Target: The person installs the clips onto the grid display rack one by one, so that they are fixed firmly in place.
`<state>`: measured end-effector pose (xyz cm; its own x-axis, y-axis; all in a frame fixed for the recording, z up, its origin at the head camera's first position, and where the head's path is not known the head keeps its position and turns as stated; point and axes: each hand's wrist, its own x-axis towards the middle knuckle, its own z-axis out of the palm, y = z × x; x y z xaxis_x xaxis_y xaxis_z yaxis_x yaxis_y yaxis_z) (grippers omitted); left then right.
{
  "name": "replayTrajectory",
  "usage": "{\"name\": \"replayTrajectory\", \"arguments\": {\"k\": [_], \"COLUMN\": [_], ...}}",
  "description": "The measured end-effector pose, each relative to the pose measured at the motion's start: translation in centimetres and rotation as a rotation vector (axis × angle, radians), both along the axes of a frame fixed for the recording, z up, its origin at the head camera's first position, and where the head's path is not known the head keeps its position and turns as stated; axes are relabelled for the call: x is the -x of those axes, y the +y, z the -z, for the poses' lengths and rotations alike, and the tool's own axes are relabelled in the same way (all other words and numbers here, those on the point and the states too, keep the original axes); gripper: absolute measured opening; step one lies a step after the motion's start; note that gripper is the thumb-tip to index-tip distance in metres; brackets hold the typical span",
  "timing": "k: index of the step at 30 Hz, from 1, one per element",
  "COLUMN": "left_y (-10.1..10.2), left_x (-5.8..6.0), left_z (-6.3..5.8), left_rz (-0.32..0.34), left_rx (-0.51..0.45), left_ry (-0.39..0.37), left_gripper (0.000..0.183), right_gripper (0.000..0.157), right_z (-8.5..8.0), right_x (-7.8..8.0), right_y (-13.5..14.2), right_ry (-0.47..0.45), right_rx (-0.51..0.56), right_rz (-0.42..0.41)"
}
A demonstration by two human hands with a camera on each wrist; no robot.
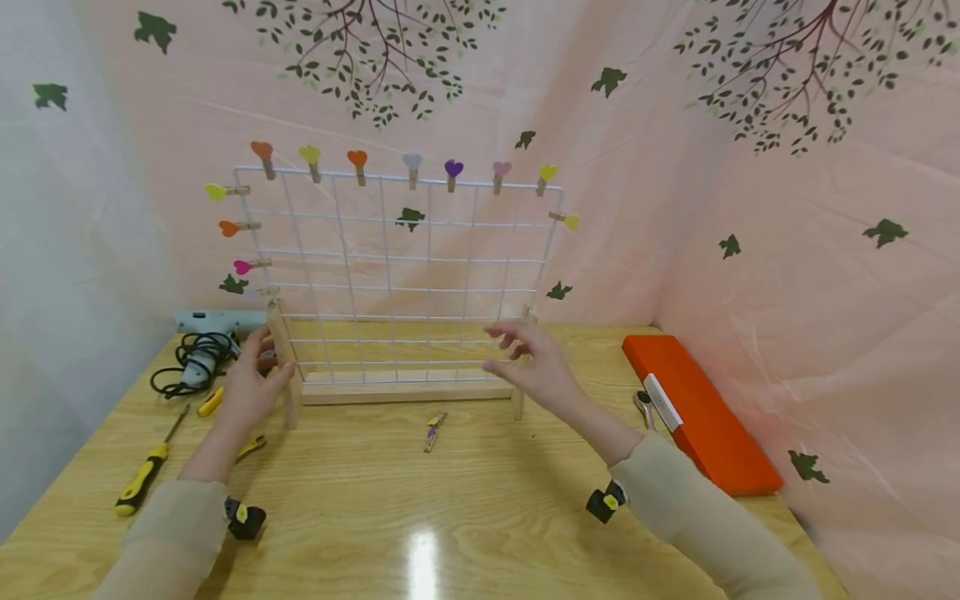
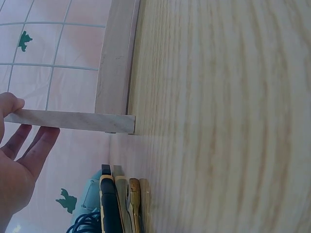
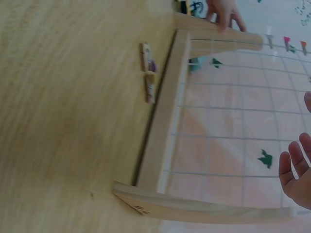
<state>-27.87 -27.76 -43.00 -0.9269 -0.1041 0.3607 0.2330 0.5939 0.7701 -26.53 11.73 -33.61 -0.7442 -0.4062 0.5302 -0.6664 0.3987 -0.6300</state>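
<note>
A white wire grid panel (image 1: pixel 408 258) stands upright in a wooden frame base (image 1: pixel 405 392). Several heart-topped clothespins (image 1: pixel 357 165) are clipped along its top edge and both sides. My left hand (image 1: pixel 255 379) grips the left wooden post (image 2: pixel 73 119), thumb on one face and fingers on the other. By the right post (image 3: pixel 204 206), my right hand (image 1: pixel 536 358) is held in the air with its fingers spread and loosely bent, holding nothing. On the table in front of the base lie two small clothespins (image 3: pixel 150 88), end to end.
At the left are a glue gun (image 1: pixel 198 367) with a coiled black cord, a yellow-black screwdriver (image 1: pixel 142 479) and other yellow-handled tools. An orange box (image 1: pixel 701 417) lies at the right, a ratchet wrench (image 1: pixel 643 406) beside it. Printed fabric hangs behind.
</note>
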Motion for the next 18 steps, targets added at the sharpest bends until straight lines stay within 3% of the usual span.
{"name": "replayTrajectory", "arguments": {"k": [5, 7, 11, 18], "left_y": [0.1, 0.2, 0.2, 0.2], "left_x": [-0.1, -0.1, -0.2, -0.1], "left_z": [-0.2, -0.2, -0.2, -0.2], "left_rz": [0.000, 0.000, -0.003, -0.010], "left_rx": [-0.001, -0.001, 0.002, 0.003], "left_ry": [0.003, 0.001, -0.004, -0.006], "left_gripper": [0.064, 0.064, 0.064, 0.064], "right_gripper": [0.051, 0.051, 0.049, 0.046], "right_z": [6.0, 7.5, 9.7, 11.7], "right_x": [1.8, 2.0, 2.5, 3.5], "right_y": [-1.0, -1.6, -2.8, -4.3], "right_ry": [-0.030, -0.040, -0.047, -0.136], "right_rx": [-0.194, -0.250, -0.365, -0.492], "right_rz": [-0.096, -0.148, -0.233, -0.334]}}
